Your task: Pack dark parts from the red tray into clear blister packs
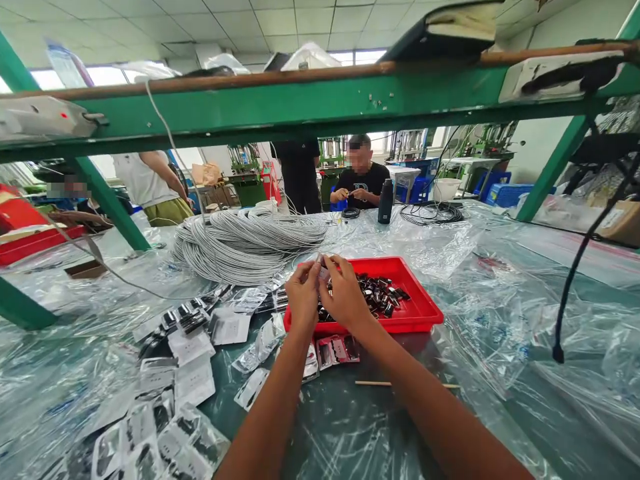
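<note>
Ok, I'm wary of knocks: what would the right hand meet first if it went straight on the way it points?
Most likely the left hand, its fingertips right beside; past that, perhaps the coil of grey cable, though depth is unclear.

The tray (413, 325) is red, the parts (384, 295) black, the cable coil (235, 250) grey, the beam (300, 100) green.
</note>
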{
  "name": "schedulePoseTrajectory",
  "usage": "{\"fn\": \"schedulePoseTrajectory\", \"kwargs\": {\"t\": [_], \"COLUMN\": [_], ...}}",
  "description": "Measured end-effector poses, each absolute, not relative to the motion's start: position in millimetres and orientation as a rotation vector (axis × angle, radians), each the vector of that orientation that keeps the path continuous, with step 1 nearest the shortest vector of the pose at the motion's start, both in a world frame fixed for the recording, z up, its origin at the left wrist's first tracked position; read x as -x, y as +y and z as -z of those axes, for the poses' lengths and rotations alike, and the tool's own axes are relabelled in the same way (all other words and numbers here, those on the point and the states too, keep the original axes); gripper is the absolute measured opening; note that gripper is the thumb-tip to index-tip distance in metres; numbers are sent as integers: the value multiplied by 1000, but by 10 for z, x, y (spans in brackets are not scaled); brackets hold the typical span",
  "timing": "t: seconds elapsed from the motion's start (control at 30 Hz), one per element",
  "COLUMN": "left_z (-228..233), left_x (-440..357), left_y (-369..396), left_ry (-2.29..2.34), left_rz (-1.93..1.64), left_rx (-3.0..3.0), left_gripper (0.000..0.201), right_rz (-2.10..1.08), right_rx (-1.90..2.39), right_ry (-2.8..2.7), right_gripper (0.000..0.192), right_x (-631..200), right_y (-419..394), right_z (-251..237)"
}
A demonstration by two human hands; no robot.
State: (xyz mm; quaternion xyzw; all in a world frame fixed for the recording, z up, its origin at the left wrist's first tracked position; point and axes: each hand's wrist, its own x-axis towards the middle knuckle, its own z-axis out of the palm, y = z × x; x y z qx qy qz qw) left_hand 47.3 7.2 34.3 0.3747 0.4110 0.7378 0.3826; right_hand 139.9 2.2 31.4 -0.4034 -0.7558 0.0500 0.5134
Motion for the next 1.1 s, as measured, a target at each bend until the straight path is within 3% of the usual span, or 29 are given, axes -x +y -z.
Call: {"fn": "schedulePoseTrajectory", "kwargs": {"t": [0.17,0.3,0.43,0.5,0.67,0.87,1.1], "left_z": [-264,-225,-208,-204,-177,-81,-60], "left_x": [-402,-289,-172,-125,-43,-116,-279], "left_y": [147,168,175,183,243,289,252], "left_ry": [1018,1094,1134,1150,1231,1410,1167], "left_rz": [-1621,-1381,-1206,-1186,-1208,-1509,-1655], "left_rx": [-1213,-1347,-1383,-1407,-1341,-1325,-1160], "left_gripper": [36,39,36,32,29,25,36], "right_rz": [-486,-790,-889,-870,-832,-133,-227], "right_rx": [981,990,1014,1024,1025,1132,1157], "right_ry": [-1613,-1594,-1730,-1782,-1850,-1887,-1854], "right_gripper": [28,28,24,19,42,34,24], "right_x": [-1498,-1662,-1800,-1845,-1838,-1550,-1410], "right_y": [165,309,410,439,438,215,96], "right_z": [-224,-97,-19,-9,-32,-93,-126]}}
